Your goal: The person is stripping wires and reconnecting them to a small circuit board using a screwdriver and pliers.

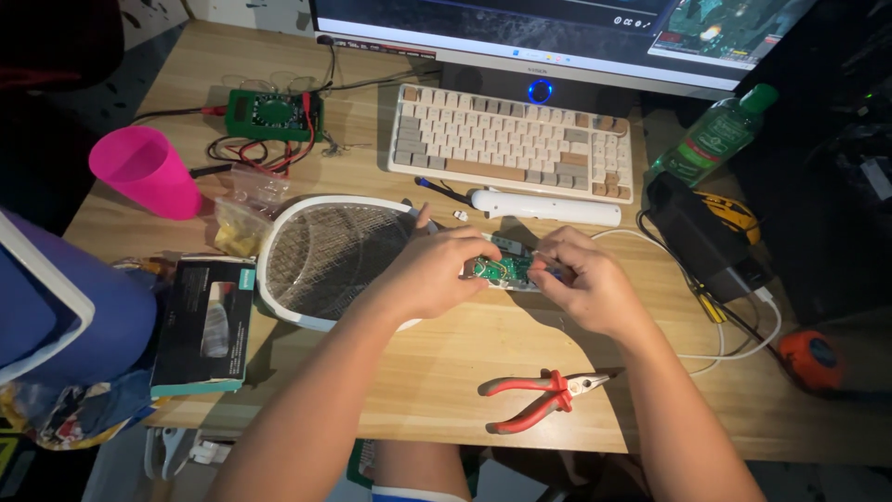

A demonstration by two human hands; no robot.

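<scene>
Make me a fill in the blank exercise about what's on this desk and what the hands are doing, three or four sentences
1. Both hands, left hand and right hand, hold the opened handle of a white mesh racket, where a ____ circuit board shows.
2. The pliers lying near the desk's front edge have ____ handles.
3. The cup at the desk's left is ____.
4. Behind the racket sits a beige and grey ____.

Missing words: green; red; pink; keyboard

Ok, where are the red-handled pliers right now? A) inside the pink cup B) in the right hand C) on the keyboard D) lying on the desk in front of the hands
D: the red-handled pliers lie on the wooden desk, nearer the camera than both hands, which are busy with the opened handle of the racket-shaped swatter.
</scene>
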